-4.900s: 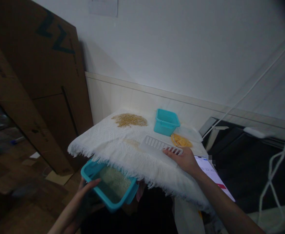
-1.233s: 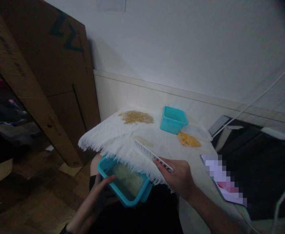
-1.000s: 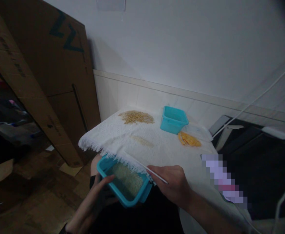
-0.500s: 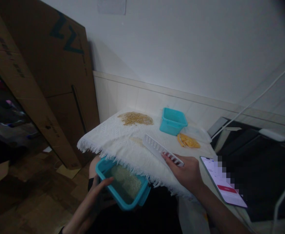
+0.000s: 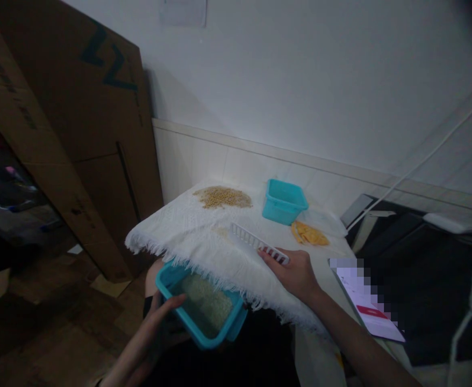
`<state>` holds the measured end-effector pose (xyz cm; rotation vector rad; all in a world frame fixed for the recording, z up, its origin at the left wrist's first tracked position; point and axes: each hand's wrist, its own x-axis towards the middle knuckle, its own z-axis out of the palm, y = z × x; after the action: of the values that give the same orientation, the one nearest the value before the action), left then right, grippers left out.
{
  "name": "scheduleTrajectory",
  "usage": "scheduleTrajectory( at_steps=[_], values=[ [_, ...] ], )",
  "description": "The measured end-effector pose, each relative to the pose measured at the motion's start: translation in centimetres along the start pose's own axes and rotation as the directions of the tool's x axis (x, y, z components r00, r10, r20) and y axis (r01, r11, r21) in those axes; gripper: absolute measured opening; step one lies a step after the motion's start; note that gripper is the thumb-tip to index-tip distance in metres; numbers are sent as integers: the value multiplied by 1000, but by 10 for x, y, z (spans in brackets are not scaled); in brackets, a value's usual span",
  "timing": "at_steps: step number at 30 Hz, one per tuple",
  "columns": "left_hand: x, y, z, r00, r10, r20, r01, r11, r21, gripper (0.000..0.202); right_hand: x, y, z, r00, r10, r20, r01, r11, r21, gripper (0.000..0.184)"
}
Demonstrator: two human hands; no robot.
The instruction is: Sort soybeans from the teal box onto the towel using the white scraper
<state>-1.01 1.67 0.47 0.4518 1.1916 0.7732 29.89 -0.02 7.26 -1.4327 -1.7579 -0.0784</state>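
Note:
My left hand (image 5: pixel 164 312) grips the near-left rim of a blue plastic container (image 5: pixel 209 342), tilted below the table's fringed front edge. Pale grains that look like rice (image 5: pixel 207 301) lie inside it. In my right hand (image 5: pixel 294 271) is a white slotted plastic tray (image 5: pixel 246 239), held by its right end over the white tablecloth (image 5: pixel 171 223). A thin patch of pale grains (image 5: pixel 221 232) lies on the cloth by the tray's far left end. Behind it spreads a heap of tan beans, like soybeans (image 5: pixel 223 197).
A second blue container (image 5: pixel 280 212) stands at the back right, beside a yellow cloth (image 5: pixel 310 234) and a clear lid (image 5: pixel 328 221). A phone (image 5: pixel 367 306) lies at the right edge. A tall cardboard box (image 5: pixel 99 134) rises on the left, and a white wall closes the back.
My right hand and the slotted tray have moved a little left, and the tray's face has turned slightly. My left hand keeps the container in nearly the same place.

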Motion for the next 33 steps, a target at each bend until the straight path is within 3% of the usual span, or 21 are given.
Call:
scheduleTrajectory(
  at_steps=[6, 13, 22, 33],
  values=[
    [2, -1, -4, 1000, 25, -2, -25, 999, -26, 105, 21, 2, 22, 997, 70, 29, -70, 997, 21, 54],
    [30, 23, 8, 997, 69, -18, -70, 997, -33, 92, 44, 1, 44, 997, 72, 23, -73, 996, 43, 57],
    [-12, -6, 0, 995, 85, 52, -82, 995, -60, 91, 50, -1, 50, 992, 122, -38, -120, 991, 59, 54],
    [-14, -1, 0, 996, 70, 57, -66, 996, -59, 92, 64, -2, 62, 995, 102, 1, -102, 991, 90, 57]
  ],
)
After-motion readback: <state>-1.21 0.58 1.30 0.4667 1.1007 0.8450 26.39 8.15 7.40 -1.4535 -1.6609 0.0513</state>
